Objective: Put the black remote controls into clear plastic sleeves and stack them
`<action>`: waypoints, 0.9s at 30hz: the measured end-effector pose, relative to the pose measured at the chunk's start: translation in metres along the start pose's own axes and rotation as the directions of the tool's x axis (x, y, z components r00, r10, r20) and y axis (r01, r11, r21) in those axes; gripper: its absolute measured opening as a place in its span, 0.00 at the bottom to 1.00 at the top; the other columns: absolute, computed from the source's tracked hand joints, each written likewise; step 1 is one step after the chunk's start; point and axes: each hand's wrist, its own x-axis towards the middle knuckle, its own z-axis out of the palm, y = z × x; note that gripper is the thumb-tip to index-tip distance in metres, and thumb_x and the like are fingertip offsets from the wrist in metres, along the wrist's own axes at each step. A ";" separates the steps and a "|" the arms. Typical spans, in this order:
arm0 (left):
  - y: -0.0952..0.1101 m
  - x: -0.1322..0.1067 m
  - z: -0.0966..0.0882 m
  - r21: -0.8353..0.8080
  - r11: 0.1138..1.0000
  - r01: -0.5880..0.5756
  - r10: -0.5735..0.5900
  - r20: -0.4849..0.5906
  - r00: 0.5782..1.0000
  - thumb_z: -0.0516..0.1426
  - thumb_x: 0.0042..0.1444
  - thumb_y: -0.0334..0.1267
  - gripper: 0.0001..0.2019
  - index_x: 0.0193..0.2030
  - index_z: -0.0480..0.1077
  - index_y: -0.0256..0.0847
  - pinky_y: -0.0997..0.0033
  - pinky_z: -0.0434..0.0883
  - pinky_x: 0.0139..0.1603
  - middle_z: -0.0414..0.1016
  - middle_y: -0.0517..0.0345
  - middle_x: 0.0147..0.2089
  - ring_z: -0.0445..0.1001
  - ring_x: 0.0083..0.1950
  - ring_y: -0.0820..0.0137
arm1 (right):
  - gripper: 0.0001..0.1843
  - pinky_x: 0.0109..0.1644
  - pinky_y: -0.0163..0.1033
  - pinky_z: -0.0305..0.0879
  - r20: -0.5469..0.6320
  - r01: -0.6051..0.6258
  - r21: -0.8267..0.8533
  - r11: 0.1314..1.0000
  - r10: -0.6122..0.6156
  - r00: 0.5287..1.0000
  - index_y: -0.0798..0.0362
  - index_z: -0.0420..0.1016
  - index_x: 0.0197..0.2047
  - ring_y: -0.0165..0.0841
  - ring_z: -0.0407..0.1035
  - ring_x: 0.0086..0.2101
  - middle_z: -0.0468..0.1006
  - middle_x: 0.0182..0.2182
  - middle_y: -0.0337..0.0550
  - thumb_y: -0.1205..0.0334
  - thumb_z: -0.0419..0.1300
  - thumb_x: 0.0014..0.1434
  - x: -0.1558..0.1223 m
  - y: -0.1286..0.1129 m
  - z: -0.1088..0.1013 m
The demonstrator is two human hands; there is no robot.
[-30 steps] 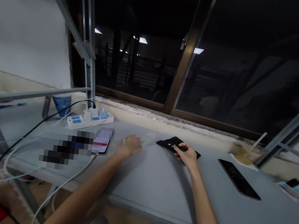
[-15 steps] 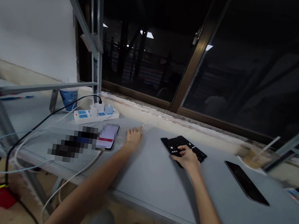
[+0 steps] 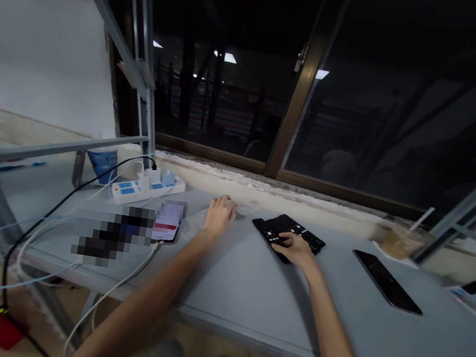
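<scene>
My right hand [image 3: 296,250] is closed on the near side of a thin black panel [image 3: 310,238] that carries rows of small white marks and dots. Its thumb and index finger lie apart on the panel's face; the other fingers are partly hidden. To the left, my left hand [image 3: 220,216] rests near the back of the table, fingers bent but spread, over what looks like clear thin plastic [image 3: 197,220]. Whether it pinches the plastic is hard to see. A lit phone [image 3: 167,222] with a white cable lies left of that hand.
A white power strip [image 3: 147,189] with plugs and a blue cup [image 3: 103,165] stand at back left. Cables hang over the front edge. On the right lie a dark phone [image 3: 387,282] and an iced drink [image 3: 401,241]. Metal posts [image 3: 144,87] frame the table [image 3: 242,298].
My left hand has shifted slightly right, its fingers now more bent. My right hand stays on the black panel. The whole view has turned a little.
</scene>
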 end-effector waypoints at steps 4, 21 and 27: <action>0.001 -0.001 -0.002 -0.083 0.989 -0.119 0.127 0.094 0.987 0.50 0.47 0.23 0.15 0.40 0.67 0.41 0.63 0.59 0.52 0.70 0.53 0.46 0.67 0.49 0.64 | 0.27 0.41 0.38 0.65 -0.035 0.031 -0.004 1.000 -0.031 0.999 0.50 0.75 0.45 0.38 0.73 0.39 0.79 0.39 0.44 0.55 0.67 0.38 -0.001 -0.004 0.005; 0.012 -0.011 -0.002 -0.135 0.962 -0.238 0.254 0.118 0.960 0.49 0.58 0.36 0.15 0.52 0.64 0.41 0.62 0.58 0.54 0.73 0.53 0.48 0.69 0.50 0.65 | 0.21 0.44 0.38 0.66 -0.234 0.146 -0.142 0.979 -0.176 0.956 0.44 0.71 0.51 0.37 0.71 0.45 0.77 0.45 0.39 0.61 0.56 0.53 -0.003 -0.016 0.006; 0.010 -0.009 0.000 -0.205 0.950 -0.234 0.256 0.090 0.962 0.50 0.53 0.25 0.16 0.46 0.69 0.43 0.64 0.57 0.55 0.71 0.55 0.51 0.67 0.54 0.67 | 0.18 0.46 0.39 0.65 -0.422 0.252 -0.009 0.968 -0.232 0.876 0.45 0.72 0.49 0.37 0.71 0.44 0.77 0.45 0.40 0.60 0.55 0.55 -0.006 -0.022 0.000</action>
